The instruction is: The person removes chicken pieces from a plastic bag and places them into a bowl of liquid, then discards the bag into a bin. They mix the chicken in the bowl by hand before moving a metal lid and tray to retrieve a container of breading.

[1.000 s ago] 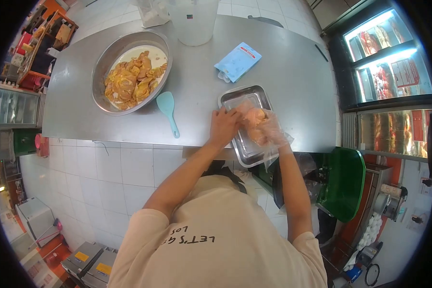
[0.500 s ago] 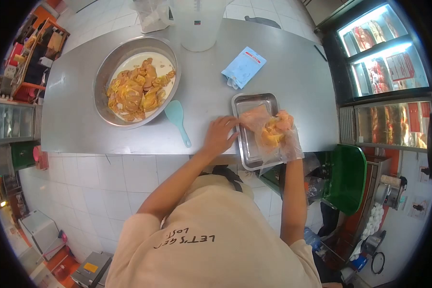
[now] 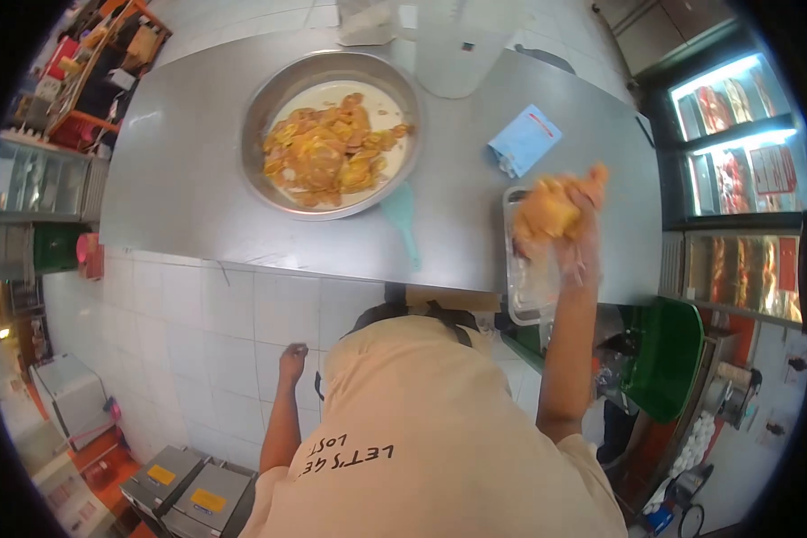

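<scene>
**Fig.** Steel table (image 3: 179,188), head view. A large round bowl (image 3: 253,125) is set at table centre, filled w/ orange-yellow meat pieces (image 3: 332,152) in pale liquid. A teal spatula (image 3: 403,224) is laid against the bowl's near rim. A small rectangular metal tray (image 3: 522,300) is placed at the near-right edge and overhangs it; its contents cannot be made out. A blue packet (image 3: 524,142) is seen just beyond the tray, and a translucent jug (image 3: 457,54) at the far edge. R. hand (image 3: 581,249) is closed on a clump of meat (image 3: 551,204), held above the tray's far end. L. hand (image 3: 291,357) is hung beside the body, below table level, touching nothing; whether open or closed cannot be told.
</scene>
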Tool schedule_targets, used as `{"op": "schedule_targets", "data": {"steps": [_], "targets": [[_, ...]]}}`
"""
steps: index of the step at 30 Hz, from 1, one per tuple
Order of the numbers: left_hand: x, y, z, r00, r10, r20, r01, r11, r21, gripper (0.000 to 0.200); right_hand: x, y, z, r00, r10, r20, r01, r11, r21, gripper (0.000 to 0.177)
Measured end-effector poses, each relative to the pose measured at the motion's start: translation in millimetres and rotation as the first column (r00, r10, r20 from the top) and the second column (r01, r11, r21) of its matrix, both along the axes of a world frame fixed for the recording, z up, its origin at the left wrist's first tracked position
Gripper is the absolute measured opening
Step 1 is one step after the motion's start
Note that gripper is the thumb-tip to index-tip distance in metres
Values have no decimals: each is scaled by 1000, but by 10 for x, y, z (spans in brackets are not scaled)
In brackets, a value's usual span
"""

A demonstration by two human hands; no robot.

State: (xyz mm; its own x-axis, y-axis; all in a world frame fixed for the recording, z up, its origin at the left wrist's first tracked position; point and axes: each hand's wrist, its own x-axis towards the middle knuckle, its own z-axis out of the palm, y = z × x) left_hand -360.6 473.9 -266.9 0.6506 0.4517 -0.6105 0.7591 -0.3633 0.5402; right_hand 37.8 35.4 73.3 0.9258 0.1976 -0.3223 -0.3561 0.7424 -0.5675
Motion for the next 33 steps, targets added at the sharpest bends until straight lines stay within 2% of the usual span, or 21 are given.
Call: {"op": "schedule_targets", "data": {"steps": [2, 4, 6, 8, 9, 11, 15, 17, 18, 20, 21, 24, 25, 27, 29, 31, 33], "targets": [[-827, 236, -694, 986, 107, -127, -110, 994, -13, 30, 186, 675, 45, 987, -17, 161, 63, 956, -285, 62], [-926, 64, -266, 923, 237, -302, -281, 953, -111, 28, 576, 1083, -220, 952, 287, 101, -194, 827, -528, 64], [-1008, -71, -81, 903, 288, -320, -349, 925, -153, 27, 713, 1642, -177, 860, 427, 279, -187, 773, -606, 54], [-1096, -141, -106, 909, 304, -284, -368, 907, -204, 30, 931, 2188, -310, 916, 388, 97, -232, 713, -661, 44], [-1068, -219, -60, 908, 341, -242, -391, 898, -203, 32, 1012, 2308, -300, 911, 401, 101, -241, 714, -658, 44], [-925, -394, 111, 896, 398, -198, -435, 877, -206, 36, 1149, 2518, -273, 800, 585, 133, -153, 414, -897, 43], [-888, -637, -52, 901, 428, -72, -428, 850, -307, 35, 1513, 2797, -581, 810, 579, 90, -152, 355, -922, 44], [-831, -755, -8, 906, 415, -85, -419, 848, -325, 35, 1582, 2815, -570, 761, 648, 15, -194, 249, -949, 44], [-828, -812, 7, 919, 383, -97, -392, 855, -339, 34, 1568, 2851, -463, 754, 657, 10, -197, 241, -950, 44], [-895, -865, -77, 923, 370, -108, -384, 855, -348, 33, 1549, 2884, -179, 614, 789, 35, -230, 220, -948, 39], [-939, -873, -139, 916, 378, -132, -400, 841, -366, 33, 1548, 2904, -173, 613, 789, 35, -229, 220, -948, 39], [-1086, -780, -307, 925, 352, -141, -379, 845, -377, 33, 1528, 2930, -132, 506, 806, 307, -76, 396, -915, 40], [-1100, -726, -330, 938, 324, -127, -348, 859, -376, 33, 1510, 2874, -86, 514, 800, 310, -73, 401, -913, 40], [-1073, -610, -288, 924, 350, -152, -382, 854, -354, 33, 1395, 2647, -5, 364, 775, 516, -83, 579, -811, 48], [-988, -490, -265, 910, 375, -175, -413, 846, -337, 34, 1297, 2278, -35, 394, 690, 607, 25, 653, -757, 45], [-914, -322, -308, 901, 398, -171, -432, 853, -291, 35, 1006, 1689, 150, 532, 701, 475, 225, 423, -878, 39], [-696, -230, -158, 911, 375, -174, -410, 872, -266, 36, 723, 948, 33, 732, 590, 340, -26, 523, -852, 34]]}}
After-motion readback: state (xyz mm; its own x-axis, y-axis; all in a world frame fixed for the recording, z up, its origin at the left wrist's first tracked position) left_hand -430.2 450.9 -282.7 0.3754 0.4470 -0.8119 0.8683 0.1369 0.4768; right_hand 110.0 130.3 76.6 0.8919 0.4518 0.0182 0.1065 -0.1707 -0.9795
